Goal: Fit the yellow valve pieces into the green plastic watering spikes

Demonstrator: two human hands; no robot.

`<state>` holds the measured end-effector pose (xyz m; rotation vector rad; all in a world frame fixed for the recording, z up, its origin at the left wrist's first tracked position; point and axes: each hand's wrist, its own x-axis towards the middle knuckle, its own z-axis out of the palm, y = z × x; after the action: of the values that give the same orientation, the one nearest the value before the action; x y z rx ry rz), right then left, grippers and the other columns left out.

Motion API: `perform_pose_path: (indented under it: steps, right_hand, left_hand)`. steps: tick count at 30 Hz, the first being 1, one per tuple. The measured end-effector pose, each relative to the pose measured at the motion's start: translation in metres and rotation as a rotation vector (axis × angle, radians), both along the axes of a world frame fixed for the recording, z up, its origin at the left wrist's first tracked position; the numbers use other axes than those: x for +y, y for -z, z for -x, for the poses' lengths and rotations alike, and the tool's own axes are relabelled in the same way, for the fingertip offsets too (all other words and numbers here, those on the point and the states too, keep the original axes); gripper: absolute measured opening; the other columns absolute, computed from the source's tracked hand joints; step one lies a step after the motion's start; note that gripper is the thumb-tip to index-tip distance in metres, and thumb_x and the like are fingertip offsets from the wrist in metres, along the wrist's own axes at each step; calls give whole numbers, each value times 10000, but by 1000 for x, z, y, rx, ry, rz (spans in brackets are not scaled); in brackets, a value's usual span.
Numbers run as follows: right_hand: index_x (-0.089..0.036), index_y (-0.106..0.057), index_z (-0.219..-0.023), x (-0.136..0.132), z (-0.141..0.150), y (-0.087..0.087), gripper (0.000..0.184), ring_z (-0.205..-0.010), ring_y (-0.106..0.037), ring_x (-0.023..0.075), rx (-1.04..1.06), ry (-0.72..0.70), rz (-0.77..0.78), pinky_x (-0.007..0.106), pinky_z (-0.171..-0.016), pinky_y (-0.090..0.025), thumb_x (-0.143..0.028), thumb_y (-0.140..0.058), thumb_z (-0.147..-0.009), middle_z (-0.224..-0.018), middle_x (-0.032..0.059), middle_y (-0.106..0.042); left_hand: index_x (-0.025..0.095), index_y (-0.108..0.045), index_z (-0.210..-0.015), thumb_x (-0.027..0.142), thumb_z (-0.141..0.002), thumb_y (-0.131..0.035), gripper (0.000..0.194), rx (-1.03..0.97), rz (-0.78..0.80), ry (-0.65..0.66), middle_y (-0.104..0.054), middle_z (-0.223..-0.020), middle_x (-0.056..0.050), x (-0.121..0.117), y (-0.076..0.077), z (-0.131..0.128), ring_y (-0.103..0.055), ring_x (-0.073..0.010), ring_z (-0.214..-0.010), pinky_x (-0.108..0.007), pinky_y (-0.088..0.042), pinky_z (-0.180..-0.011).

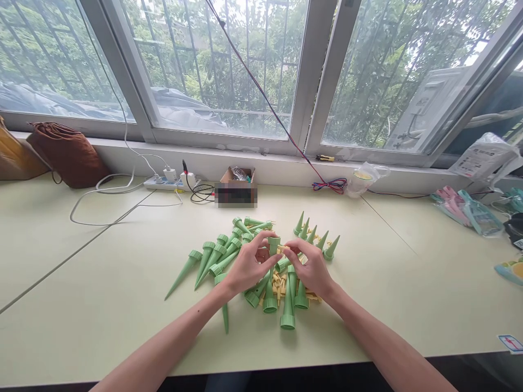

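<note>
My left hand (250, 265) is closed around a green plastic watering spike (274, 246), held upright with its wide collar on top. Between the fingertips of my right hand (311, 268) is a small yellow plastic valve (281, 248), touching or very close to the side of that spike. Below my hands lie several loose green spikes (288, 305) over a heap of small yellow pieces (278, 286). More spikes (216, 253) with ribbed collars lie to the left. At the right, several green cones (312, 234) stand points up.
A power strip (163, 181) with white cables sits at the back left, beside a brown drawstring bag (69, 155). Behind the spikes is a small cardboard box (239, 174). Coiled wire (330, 185), a clear plastic bag (362, 179) and packaged items (468, 212) lie toward the right.
</note>
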<state>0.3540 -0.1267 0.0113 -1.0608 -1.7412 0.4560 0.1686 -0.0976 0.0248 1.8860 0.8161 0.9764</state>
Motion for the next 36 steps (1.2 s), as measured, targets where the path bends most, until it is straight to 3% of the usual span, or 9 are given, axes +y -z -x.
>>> perform_pose_path:
  steps: [9,16,21,28,36]
  right_hand:
    - [-186,-607,-778,0,-1,-2,295,-621,-543,140,-31,3,19,262,-595,-431,-327,-478,-1002,-694,10,-615]
    - [-186,-623,-1058,-2,-1,-1,179,-715,-623,162,13,-7,25,281,-673,-514,-323,-554,-965,-811,30,-674]
    - [-192,-628,-1003,-1,0,1,130,-765,-642,172,12,-12,3,291,-687,-528,-291,-553,-963,-913,59,-702]
    - [-189,-634,-878,-1,-1,-1,216,-673,-596,156,-19,2,34,282,-635,-485,-305,-494,-993,-767,28,-660]
    - [-191,-614,-1056,-2,0,0,151,-727,-626,165,11,-4,38,290,-687,-524,-289,-561,-954,-836,33,-666]
  left_hand:
    - [200,-494,-1182,317,-884,-650,357,3,-3,14,-470,-694,65,0,-1,0,-412,-71,-523,-205,-352,-483]
    - [204,-492,-1193,320,-884,-649,366,7,8,4,-449,-673,72,0,-2,0,-388,-71,-520,-202,-334,-473]
    - [206,-492,-1185,321,-885,-644,356,11,-6,7,-435,-674,72,0,0,0,-393,-75,-520,-207,-328,-475]
    - [213,-492,-1188,345,-891,-635,355,26,-11,11,-457,-705,58,0,0,0,-407,-78,-532,-212,-340,-487]
    - [212,-485,-1203,379,-893,-624,379,16,34,-13,-452,-698,58,3,3,1,-348,-74,-503,-212,-304,-460]
